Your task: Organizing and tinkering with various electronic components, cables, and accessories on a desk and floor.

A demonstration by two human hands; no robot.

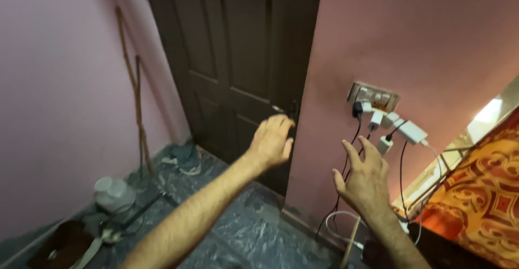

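The door stands left of the switchboard, chargers hanging below it. A stick leans in the left corner, a jar on the floor beneath.

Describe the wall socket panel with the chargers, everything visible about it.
The socket panel is a pale rectangular plate with a row of switches, mounted on the pink wall right of the dark door. Several white adapters and one black plug crowd it, with black and white cables hanging toward the floor. The right hand is raised open below it, not touching.
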